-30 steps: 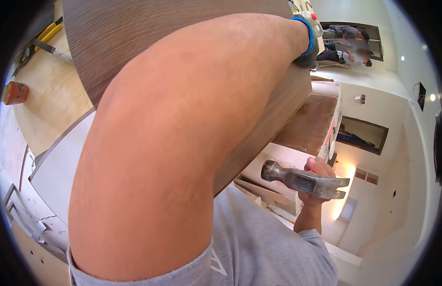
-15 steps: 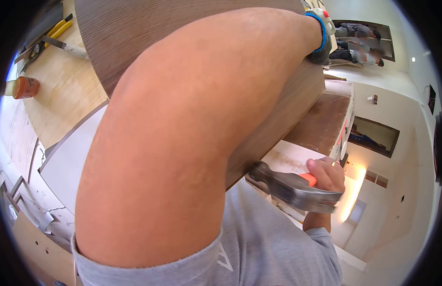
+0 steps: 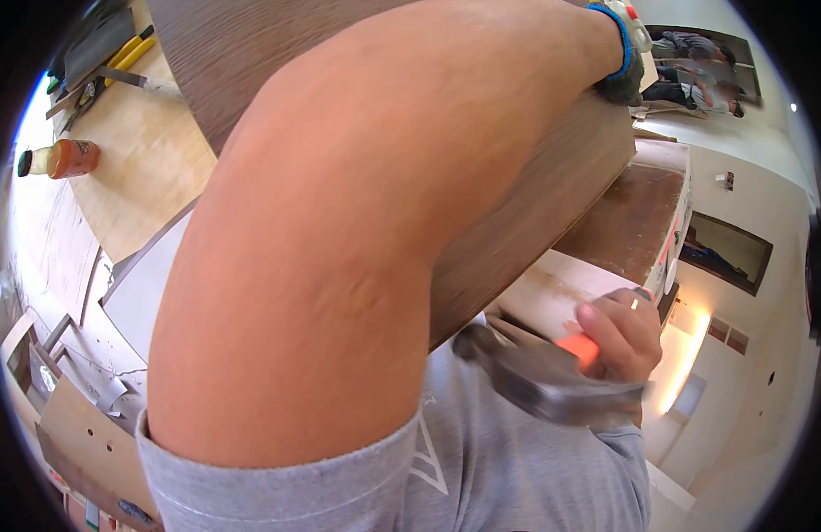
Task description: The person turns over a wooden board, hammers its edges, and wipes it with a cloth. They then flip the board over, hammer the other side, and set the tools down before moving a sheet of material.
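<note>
My left arm spans the view, its gloved hand [image 3: 619,87] at the upper right, over the edge of a brown wood-grain panel [image 3: 552,199]. A blue cuff rings that wrist. The left fingers are hidden, and I cannot make out what they hold. A white and red item [image 3: 639,27] shows beside the glove. Lower right, my right hand [image 3: 625,332] is closed around the orange handle of a hammer [image 3: 561,390]. Motion smears the hammer's metal head. It lies in front of my grey shirt, close to the panel's lower edge and apparently apart from it.
At upper left, a plywood surface [image 3: 149,195] bears an orange-labelled bottle [image 3: 73,159] and yellow-handled tools [image 3: 129,53]. A brown-topped piece [image 3: 623,217] with pale edges lies beyond the panel. Boards and scraps [image 3: 82,426] fill the lower left. People [image 3: 698,75] are in the far background.
The hammer has swung away from the panel's edge toward my torso, still in my right hand. The whole view has shifted, with the background moving right. My left arm keeps nearly the same pose.
</note>
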A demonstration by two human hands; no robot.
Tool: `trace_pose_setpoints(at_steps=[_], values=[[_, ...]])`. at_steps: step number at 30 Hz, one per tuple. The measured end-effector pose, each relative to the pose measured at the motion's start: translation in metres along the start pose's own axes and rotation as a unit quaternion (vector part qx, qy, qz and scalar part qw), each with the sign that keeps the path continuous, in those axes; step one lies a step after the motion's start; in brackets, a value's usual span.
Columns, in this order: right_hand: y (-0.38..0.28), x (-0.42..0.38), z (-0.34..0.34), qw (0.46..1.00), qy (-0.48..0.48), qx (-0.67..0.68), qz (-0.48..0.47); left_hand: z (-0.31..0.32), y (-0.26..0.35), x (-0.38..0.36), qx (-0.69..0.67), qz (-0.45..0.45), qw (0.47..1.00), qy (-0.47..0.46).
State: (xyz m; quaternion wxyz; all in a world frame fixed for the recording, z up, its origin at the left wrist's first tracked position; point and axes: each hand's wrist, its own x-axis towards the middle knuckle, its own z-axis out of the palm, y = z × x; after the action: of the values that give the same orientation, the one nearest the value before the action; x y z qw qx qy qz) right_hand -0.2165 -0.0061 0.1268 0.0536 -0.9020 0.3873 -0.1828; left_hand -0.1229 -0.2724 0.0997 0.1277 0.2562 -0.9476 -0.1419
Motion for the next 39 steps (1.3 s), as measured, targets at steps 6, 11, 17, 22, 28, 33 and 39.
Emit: trace_pose_setpoints(at_steps=[6,11,17,22,28,33,39], values=[[-0.004,0.007,0.000,0.999,-0.032,-0.003,-0.020,-0.001,0.001,-0.001,0.004,-0.001,1.000,0.002],[-0.002,0.006,0.002,1.000,-0.004,-0.012,0.002,-0.001,-0.001,-0.007,0.005,-0.002,1.000,0.006],[-0.012,0.005,0.004,0.998,-0.057,0.023,-0.027,-0.007,0.000,-0.005,0.007,-0.007,1.000,0.006],[-0.015,0.010,-0.002,0.995,-0.080,-0.007,-0.052,-0.013,-0.001,-0.003,0.014,-0.007,1.000,0.012],[0.013,-0.017,0.004,0.992,0.010,0.066,0.111,-0.028,0.001,-0.023,0.024,-0.013,0.999,0.045],[0.032,0.006,0.023,0.889,0.097,0.278,0.352,-0.041,-0.007,-0.107,0.018,-0.004,0.983,0.181],[0.037,0.011,0.039,0.863,0.100,0.277,0.412,-0.005,-0.007,-0.270,-0.025,-0.060,0.943,0.325]])
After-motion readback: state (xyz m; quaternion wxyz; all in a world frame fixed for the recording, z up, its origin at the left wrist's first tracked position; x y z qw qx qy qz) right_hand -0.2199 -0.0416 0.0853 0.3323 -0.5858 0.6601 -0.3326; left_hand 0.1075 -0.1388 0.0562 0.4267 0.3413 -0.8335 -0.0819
